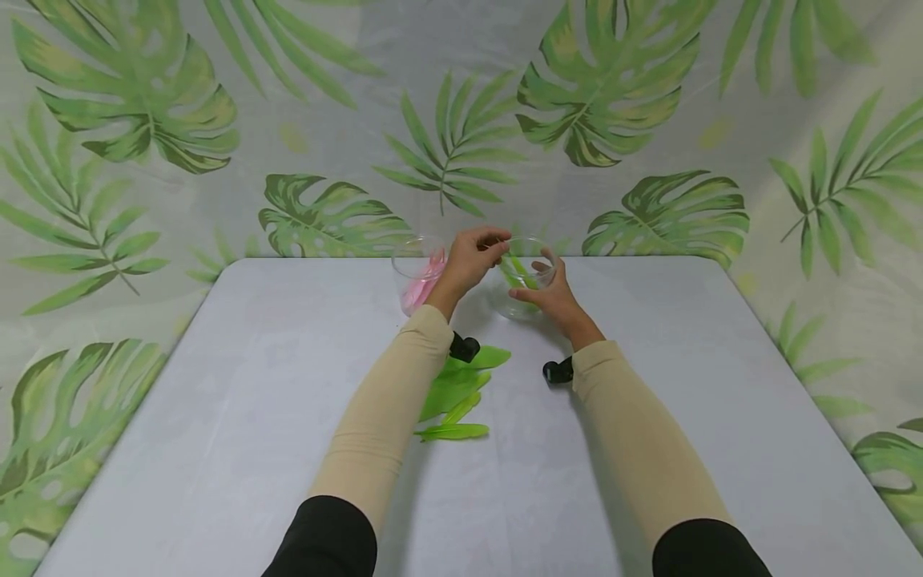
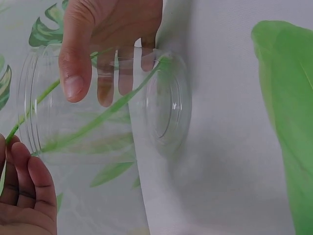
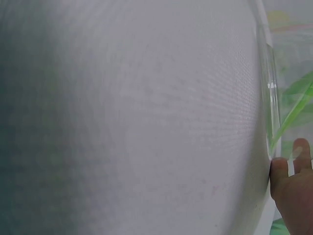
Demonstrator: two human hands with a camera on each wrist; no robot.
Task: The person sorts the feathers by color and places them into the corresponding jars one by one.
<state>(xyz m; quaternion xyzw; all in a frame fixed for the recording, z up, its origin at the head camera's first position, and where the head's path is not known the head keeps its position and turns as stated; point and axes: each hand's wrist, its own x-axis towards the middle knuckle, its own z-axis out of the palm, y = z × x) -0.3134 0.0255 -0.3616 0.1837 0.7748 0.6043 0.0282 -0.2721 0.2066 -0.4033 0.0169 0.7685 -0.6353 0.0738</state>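
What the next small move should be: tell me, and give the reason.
Probably lower the pinched green feather a little further into the clear plastic jar, then release it. The left grip pinches its stem at the jar's open mouth, the stem appears to reach past the rim already, and the right grip holds the jar round its side.

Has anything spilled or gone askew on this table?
Nothing stands out: both clear, round plastic containers stand upright, and the flat, bright-green feather-like pieces lie loosely grouped on the white table.
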